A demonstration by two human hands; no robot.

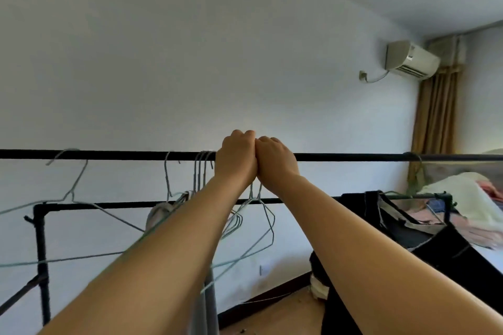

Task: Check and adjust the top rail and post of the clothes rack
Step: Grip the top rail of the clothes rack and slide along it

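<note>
Rail [353, 156] runs level, left to right. Left hand [236, 156] and right hand [276, 158] clasp it side by side, touching; post [43, 266] stands far left.

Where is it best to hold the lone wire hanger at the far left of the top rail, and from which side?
Probably at the wire hanger's twisted neck, just under its hook, coming from the front. That short upright stem hangs clear below the top rail with open space around it.

top rail [109, 154]: matt black metal | hangers [202, 168]: thin bare wire
</note>
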